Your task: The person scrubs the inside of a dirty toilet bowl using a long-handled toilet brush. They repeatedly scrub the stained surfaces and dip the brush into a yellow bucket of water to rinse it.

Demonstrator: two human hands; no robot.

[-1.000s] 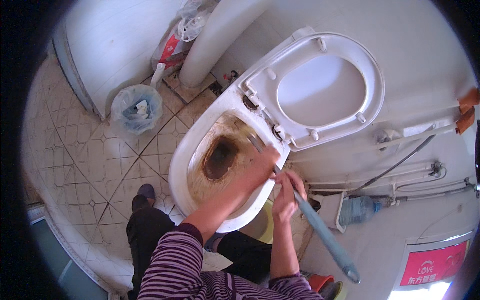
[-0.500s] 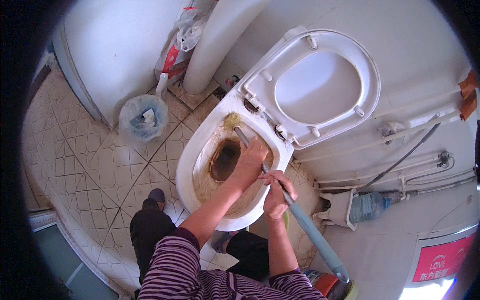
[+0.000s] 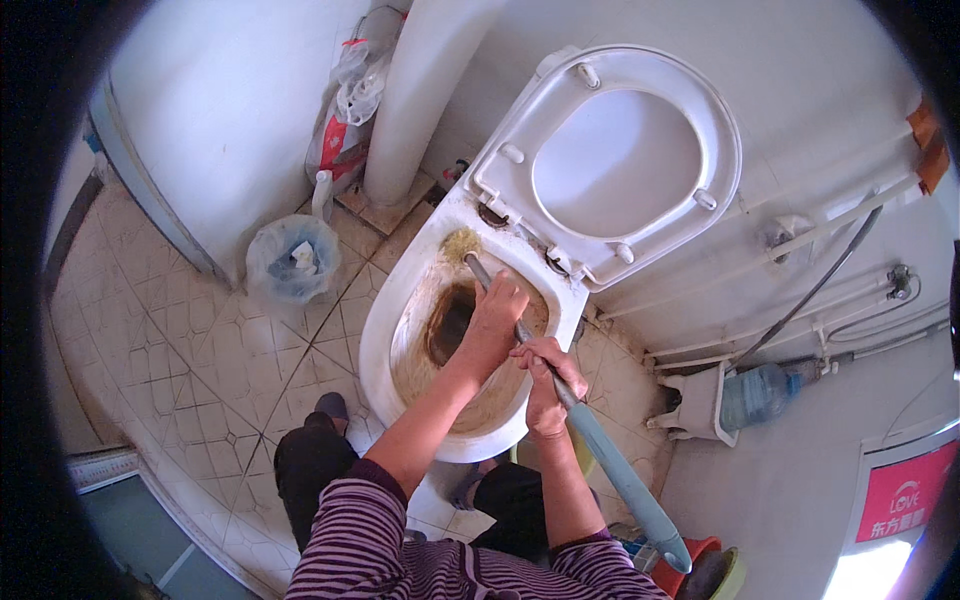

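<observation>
Both my hands grip a long-handled toilet brush (image 3: 620,480) with a grey shaft and a thick pale-blue grip end. My left hand (image 3: 497,318) is wrapped round the shaft nearer the head. Lower on the shaft, just above the blue part, my right hand (image 3: 547,383) is closed round it. The yellowish, bushy brush head (image 3: 462,244) touches the far left inner rim of the white toilet bowl (image 3: 375,350). Brown stains coat the bowl's inside and surround the dark drain opening (image 3: 450,325). The toilet's seat and lid (image 3: 715,135) are raised against the wall.
Left of the toilet stands a bin (image 3: 292,258) lined with a clear bag, with a white bottle (image 3: 322,195) beside it. A thick white pipe (image 3: 420,100) rises behind. At right are thin wall pipes, a white stool (image 3: 697,402) and a large water bottle (image 3: 755,397). Buckets (image 3: 690,565) sit lower right.
The view has shifted slightly. Both hands keep their hold on the brush, and its head stays at nearly the same spot on the rim.
</observation>
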